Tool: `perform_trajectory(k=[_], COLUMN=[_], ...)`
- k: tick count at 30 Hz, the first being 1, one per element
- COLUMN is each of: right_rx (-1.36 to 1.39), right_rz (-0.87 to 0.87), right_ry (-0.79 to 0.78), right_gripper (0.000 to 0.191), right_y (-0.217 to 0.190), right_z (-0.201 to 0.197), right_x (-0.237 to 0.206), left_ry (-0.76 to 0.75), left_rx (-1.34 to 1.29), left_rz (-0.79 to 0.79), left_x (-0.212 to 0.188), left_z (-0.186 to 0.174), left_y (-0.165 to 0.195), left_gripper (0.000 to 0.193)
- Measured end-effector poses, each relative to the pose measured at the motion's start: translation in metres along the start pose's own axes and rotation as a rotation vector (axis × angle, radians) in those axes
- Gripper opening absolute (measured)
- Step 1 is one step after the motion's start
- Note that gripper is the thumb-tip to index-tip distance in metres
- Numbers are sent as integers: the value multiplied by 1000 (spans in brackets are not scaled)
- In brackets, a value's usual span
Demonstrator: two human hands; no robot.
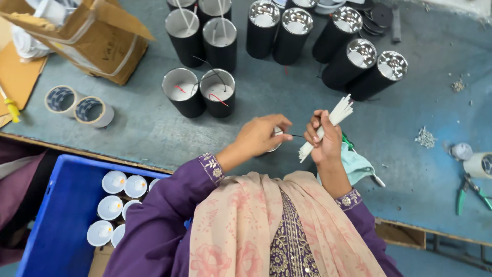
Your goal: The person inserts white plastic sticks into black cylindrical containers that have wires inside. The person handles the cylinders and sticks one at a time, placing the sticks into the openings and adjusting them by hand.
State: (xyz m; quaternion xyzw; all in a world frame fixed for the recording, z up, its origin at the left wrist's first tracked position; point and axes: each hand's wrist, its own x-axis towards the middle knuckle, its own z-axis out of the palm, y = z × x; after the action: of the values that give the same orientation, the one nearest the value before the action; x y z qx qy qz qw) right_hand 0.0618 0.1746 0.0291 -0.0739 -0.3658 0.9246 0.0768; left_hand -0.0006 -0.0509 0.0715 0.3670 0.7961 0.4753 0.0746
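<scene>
My right hand [323, 137] is closed around a bundle of thin white sleeves [332, 123] that fan out up and to the right. My left hand [261, 134] pinches a thin dark wire [297, 136] running toward the right hand, and covers most of a round metal part [277, 139] beneath it. Just beyond my hands stand two black cylinder housings [201, 93] with red and black wires inside.
More black cylinders [328, 41] crowd the far side of the grey bench. Two tape rolls [78, 105] and a cardboard box [87, 36] sit at left. A blue crate [61, 215] with white-capped parts is lower left. Green pliers [474, 192], screws [425, 137] and teal cloth [356, 165] lie at right.
</scene>
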Motion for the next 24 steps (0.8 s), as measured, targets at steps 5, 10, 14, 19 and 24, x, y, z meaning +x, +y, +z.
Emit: perform_trajectory(k=[5, 10, 14, 19, 24], right_rx=[98, -38, -144, -274, -303], right_rz=[-59, -35, -12, 10, 3], right_ry=[-26, 70, 136, 171, 123], right_gripper=[30, 36, 37, 39, 31], right_y=[14, 18, 21, 20, 18], right_z=[0, 5, 9, 9, -6], right_x=[-1, -3, -8, -10, -17], left_ry=[-67, -123, -107, 34, 13], left_rx=[-31, -61, -13, 113, 41], left_rz=[-42, -156, -138, 50, -55], left_x=[-4, -2, 0, -2, 4], left_z=[16, 13, 6, -1, -11], left_y=[25, 16, 8, 4, 8], left_gripper=[27, 23, 21, 18, 17])
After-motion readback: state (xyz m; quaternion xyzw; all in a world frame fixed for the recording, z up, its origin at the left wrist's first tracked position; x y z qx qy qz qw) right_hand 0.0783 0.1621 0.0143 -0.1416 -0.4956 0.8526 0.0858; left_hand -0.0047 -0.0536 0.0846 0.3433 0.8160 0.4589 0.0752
